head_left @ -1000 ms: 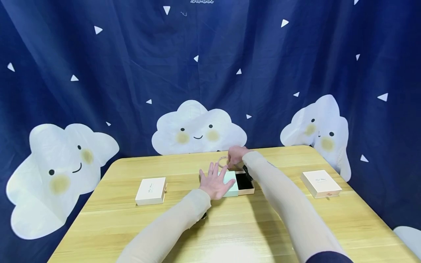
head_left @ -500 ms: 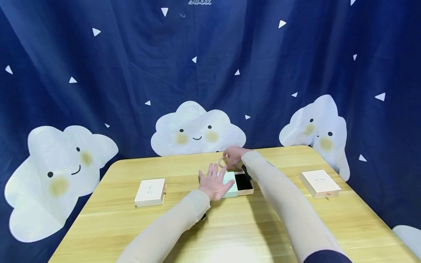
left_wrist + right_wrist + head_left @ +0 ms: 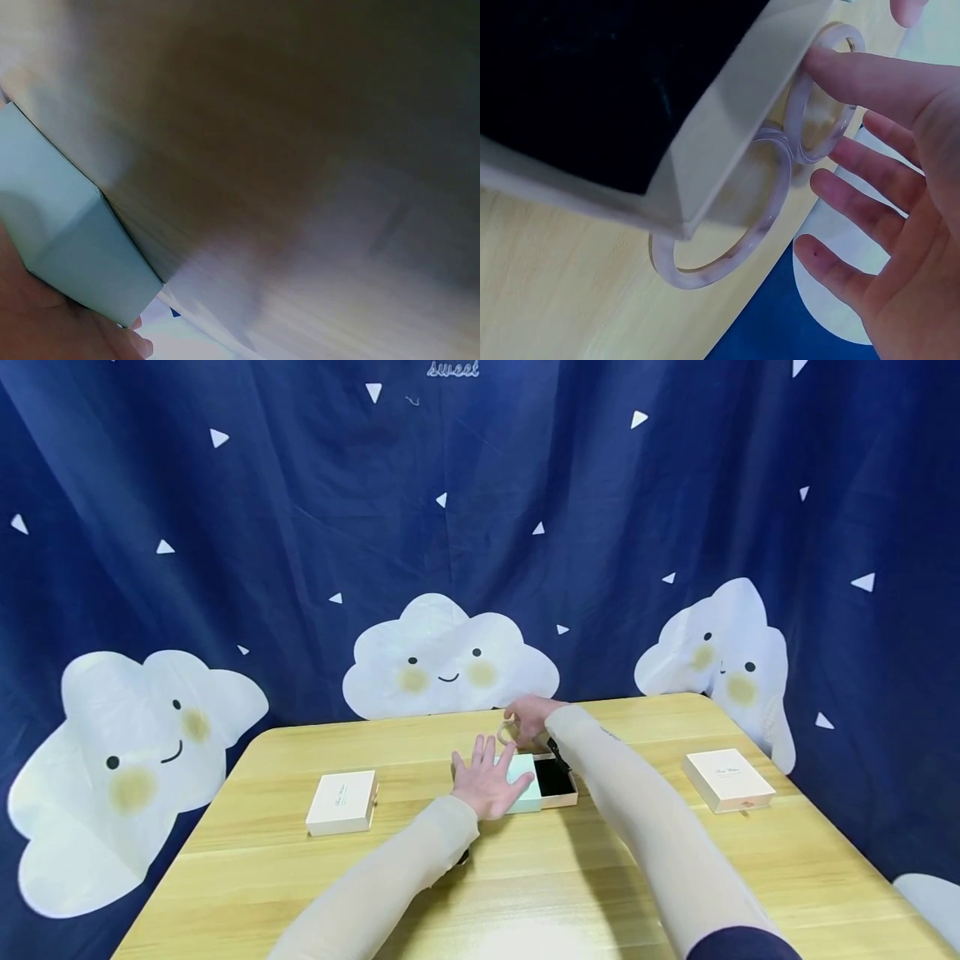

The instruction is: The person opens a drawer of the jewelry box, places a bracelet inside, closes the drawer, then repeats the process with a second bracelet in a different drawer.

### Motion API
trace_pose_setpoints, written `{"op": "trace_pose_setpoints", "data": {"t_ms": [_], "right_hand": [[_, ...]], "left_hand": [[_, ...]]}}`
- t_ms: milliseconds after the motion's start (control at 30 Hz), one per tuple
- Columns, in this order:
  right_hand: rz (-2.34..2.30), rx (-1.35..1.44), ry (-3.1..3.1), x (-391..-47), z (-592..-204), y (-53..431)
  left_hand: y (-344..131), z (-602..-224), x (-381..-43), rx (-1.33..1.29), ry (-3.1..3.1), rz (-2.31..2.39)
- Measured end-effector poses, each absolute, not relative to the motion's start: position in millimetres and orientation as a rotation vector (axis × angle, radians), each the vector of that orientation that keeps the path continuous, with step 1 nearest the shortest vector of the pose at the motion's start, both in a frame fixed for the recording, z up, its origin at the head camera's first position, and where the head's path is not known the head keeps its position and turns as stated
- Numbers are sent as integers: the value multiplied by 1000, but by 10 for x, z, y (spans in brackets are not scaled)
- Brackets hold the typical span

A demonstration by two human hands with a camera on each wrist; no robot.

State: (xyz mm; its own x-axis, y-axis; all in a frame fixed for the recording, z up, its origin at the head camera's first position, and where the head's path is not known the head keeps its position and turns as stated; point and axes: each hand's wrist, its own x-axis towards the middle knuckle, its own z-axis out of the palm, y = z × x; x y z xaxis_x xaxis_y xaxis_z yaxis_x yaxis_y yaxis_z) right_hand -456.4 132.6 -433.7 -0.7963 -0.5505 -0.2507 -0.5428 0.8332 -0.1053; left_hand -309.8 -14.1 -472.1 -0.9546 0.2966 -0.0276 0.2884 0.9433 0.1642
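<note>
My left hand lies with fingers spread over a mint-green box sleeve, also in the left wrist view as a pale green box. Out of the sleeve's right end projects a drawer with a black lining. Behind the box, my right hand pinches a pale, translucent bangle, tilted up, between thumb and fingers. A second bangle lies on the table beside the drawer's corner, partly hidden by it in the right wrist view.
A white lidded box stands to the left on the wooden table, another white box to the right. Behind the table's far edge hangs a dark blue curtain with smiling clouds.
My right hand has shifted slightly left, and the bangle at its fingertips has tipped up from lying flatter. The left hand stays on the box; the head view has tilted a little upward.
</note>
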Motion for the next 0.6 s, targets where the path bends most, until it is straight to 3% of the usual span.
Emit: {"op": "trace_pose_setpoints", "data": {"t_ms": [600], "right_hand": [[4, -920, 2765, -4501, -4313, 1356]], "left_hand": [[-141, -4718, -3098, 452, 3040, 255]]}}
